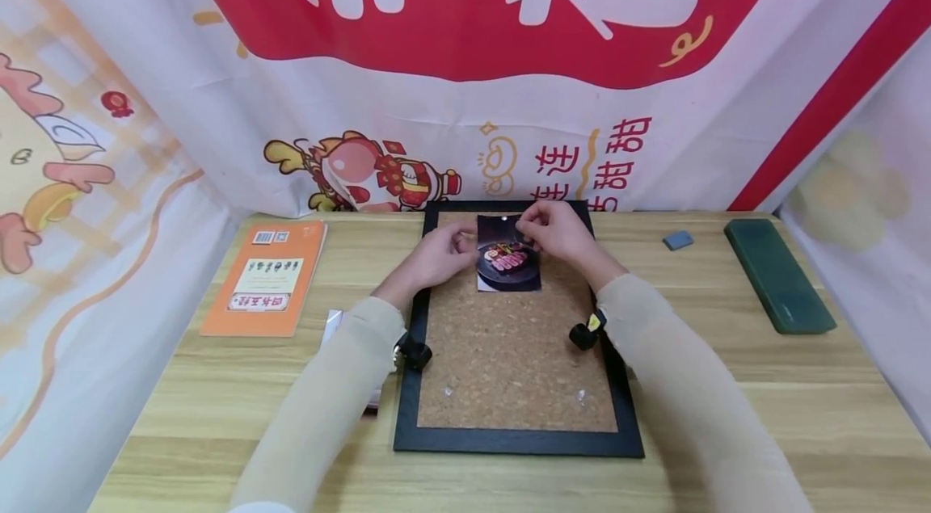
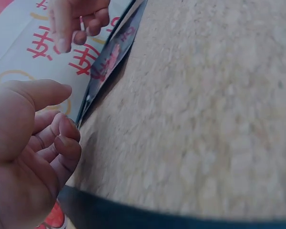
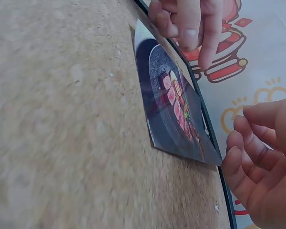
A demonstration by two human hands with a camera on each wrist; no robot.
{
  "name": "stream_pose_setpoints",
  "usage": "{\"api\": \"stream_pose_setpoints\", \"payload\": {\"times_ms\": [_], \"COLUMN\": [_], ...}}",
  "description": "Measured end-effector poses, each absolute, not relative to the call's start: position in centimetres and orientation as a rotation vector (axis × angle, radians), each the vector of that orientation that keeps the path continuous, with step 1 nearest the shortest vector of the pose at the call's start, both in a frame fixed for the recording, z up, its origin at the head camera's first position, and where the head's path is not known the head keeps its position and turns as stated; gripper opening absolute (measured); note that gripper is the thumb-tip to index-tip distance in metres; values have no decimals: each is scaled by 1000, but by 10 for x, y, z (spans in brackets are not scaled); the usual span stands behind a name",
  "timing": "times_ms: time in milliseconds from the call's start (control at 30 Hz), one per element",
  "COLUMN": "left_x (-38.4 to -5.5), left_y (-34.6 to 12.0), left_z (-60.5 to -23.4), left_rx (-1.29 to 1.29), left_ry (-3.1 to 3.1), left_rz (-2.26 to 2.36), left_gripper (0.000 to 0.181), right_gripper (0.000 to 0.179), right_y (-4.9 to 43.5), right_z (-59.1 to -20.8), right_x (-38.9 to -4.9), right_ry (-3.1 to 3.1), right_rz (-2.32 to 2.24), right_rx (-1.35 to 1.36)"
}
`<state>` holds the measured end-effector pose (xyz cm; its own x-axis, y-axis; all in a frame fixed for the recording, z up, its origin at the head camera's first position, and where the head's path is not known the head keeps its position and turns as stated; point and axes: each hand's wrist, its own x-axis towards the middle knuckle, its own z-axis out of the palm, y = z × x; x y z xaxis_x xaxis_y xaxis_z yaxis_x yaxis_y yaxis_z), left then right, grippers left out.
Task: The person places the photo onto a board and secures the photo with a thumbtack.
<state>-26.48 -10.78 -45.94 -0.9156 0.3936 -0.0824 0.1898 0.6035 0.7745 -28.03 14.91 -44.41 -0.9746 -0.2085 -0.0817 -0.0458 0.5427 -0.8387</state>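
A photo (image 1: 508, 262) of sliced meat on a dark plate lies near the top of a black-framed corkboard (image 1: 516, 359). A small white spot shows at its top edge. My left hand (image 1: 445, 254) is at the photo's left edge; in the left wrist view its fingers (image 2: 66, 150) are loosely bent, thumb apart from them. My right hand (image 1: 560, 234) hovers over the photo's upper right corner. In the right wrist view its bent fingertips (image 3: 232, 155) are right by that corner, and nothing shows between thumb and fingers.
Two small clear pins (image 1: 447, 391) sit low on the cork. An orange book (image 1: 265, 279) lies left, and a partly hidden flat stack (image 1: 332, 325) is under my left forearm. To the right are a blue eraser (image 1: 678, 240) and a green case (image 1: 780, 275). A printed curtain (image 1: 451, 105) hangs behind.
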Motion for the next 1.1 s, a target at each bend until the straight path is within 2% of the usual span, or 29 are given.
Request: {"api": "stream_pose_setpoints", "payload": {"times_ms": [400,1100], "left_x": [-248,-216], "left_y": [-132,-179], "left_z": [-448,-439], "left_rx": [494,424], "left_ry": [2575,2593], "left_rz": [1312,1250], "left_gripper": [47,43], "right_gripper": [16,28], "right_y": [174,246], "right_z": [-437,-437], "right_x": [-255,-209], "right_ry": [2595,2604], "right_rz": [-1532,-1462], "right_rx": [-302,-195]}}
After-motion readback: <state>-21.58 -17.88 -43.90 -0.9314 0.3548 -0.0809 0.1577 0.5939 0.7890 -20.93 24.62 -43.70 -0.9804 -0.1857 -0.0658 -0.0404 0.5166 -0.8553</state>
